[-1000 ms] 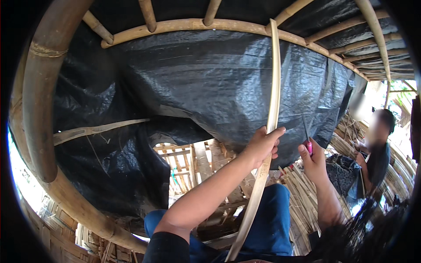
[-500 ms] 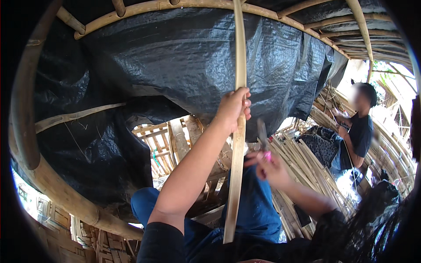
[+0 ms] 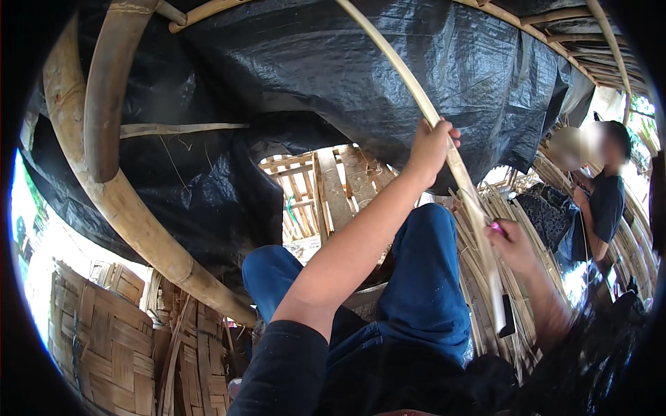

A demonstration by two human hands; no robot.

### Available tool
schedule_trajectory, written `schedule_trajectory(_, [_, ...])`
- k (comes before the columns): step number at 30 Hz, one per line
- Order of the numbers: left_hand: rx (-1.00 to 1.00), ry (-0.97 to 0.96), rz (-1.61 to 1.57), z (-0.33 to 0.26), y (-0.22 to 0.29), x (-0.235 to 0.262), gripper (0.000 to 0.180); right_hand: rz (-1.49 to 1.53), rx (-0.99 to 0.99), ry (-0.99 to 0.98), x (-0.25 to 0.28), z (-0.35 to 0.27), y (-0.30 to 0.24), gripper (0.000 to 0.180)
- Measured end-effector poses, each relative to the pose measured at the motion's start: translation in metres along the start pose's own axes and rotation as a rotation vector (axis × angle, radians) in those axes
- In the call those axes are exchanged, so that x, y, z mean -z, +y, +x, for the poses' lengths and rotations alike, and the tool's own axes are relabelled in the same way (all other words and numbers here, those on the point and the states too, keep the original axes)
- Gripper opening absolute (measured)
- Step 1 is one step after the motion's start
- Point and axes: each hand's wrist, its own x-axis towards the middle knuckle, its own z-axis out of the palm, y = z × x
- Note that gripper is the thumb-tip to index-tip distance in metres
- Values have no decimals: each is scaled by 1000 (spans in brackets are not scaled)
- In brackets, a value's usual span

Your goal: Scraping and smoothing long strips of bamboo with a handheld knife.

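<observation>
A long pale bamboo strip (image 3: 402, 69) slants from the top of the view down to the right, past my right knee. My left hand (image 3: 433, 147) is closed around its middle, arm stretched out. Beside the strip's lower part, my right hand (image 3: 517, 248) is closed on a knife (image 3: 497, 229). Only a bit of the knife's pink handle shows now; its blade is hidden or blurred against the strip. I cannot tell whether the blade touches the strip.
Black plastic sheeting (image 3: 291, 62) hangs in front, with bamboo poles (image 3: 149, 236) at the left. Many split bamboo strips (image 3: 541, 277) lie at my right, where a person in a black shirt (image 3: 607, 208) works. Woven bamboo panels (image 3: 104, 340) stand at the lower left.
The strip has gone from nearly upright to slanting, its lower end further right. My right hand has brought the knife against or beside the strip. The view has turned somewhat left.
</observation>
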Motion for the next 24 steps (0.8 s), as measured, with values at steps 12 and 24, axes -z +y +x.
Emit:
schedule_trajectory(12, [-350, -92, 1127, -45, 25, 97, 22, -564, 290, 433, 63, 37, 6, 32])
schedule_trajectory(24, [-248, -229, 1657, -13, 38, 222, 64, -1093, 1028, 142, 40, 216, -94, 45])
